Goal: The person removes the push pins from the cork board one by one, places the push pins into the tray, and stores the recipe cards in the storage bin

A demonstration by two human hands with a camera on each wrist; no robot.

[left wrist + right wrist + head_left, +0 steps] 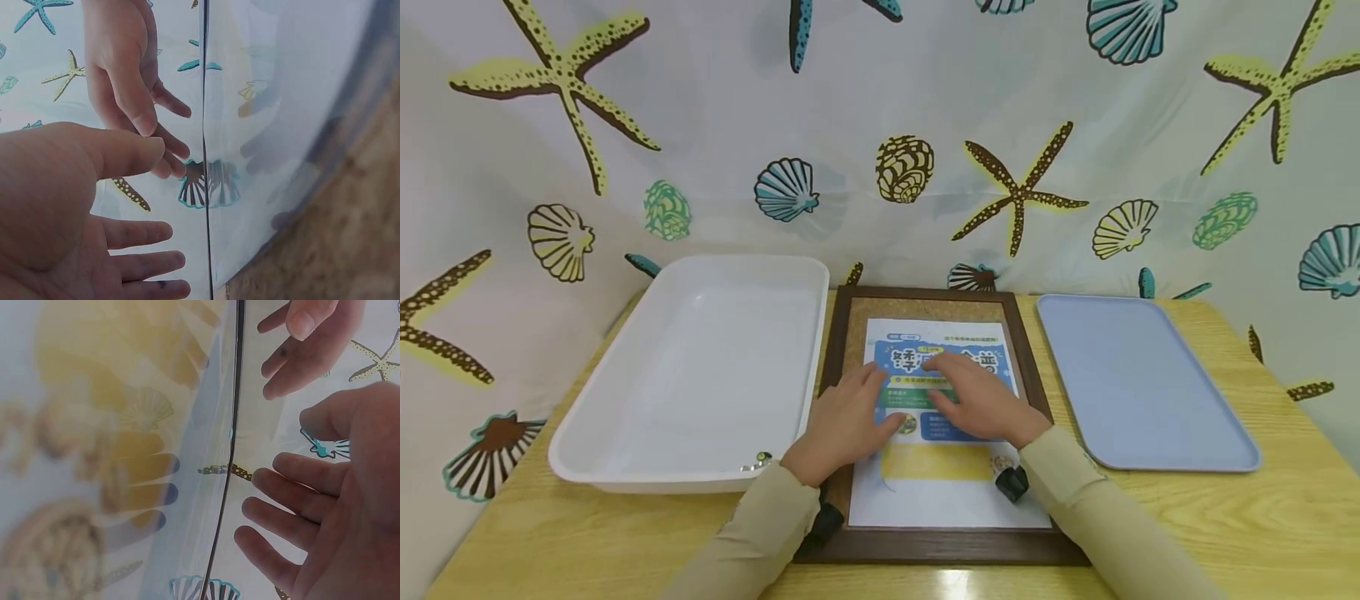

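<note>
A printed poster (940, 508), white with blue, green and yellow blocks, lies on a cork board (928, 308) with a dark brown wooden frame. Over the poster's left side is my left hand (842, 417), its fingers extended and nothing in them. My right hand (981, 400) is over the right half, fingers spread and slightly bent, also holding nothing. Both wrist views show the fingers apart from a glossy surface (269, 125) that mirrors them. Parts of the poster's print are hidden beneath the hands.
Left of the board stands a deep white tray (816, 333), with some small green and grey pieces (763, 458) at its front right corner. A shallow light-blue tray (1150, 383) lies to the right. Behind the wooden table (1262, 517) hangs a seashell-patterned cloth (850, 100).
</note>
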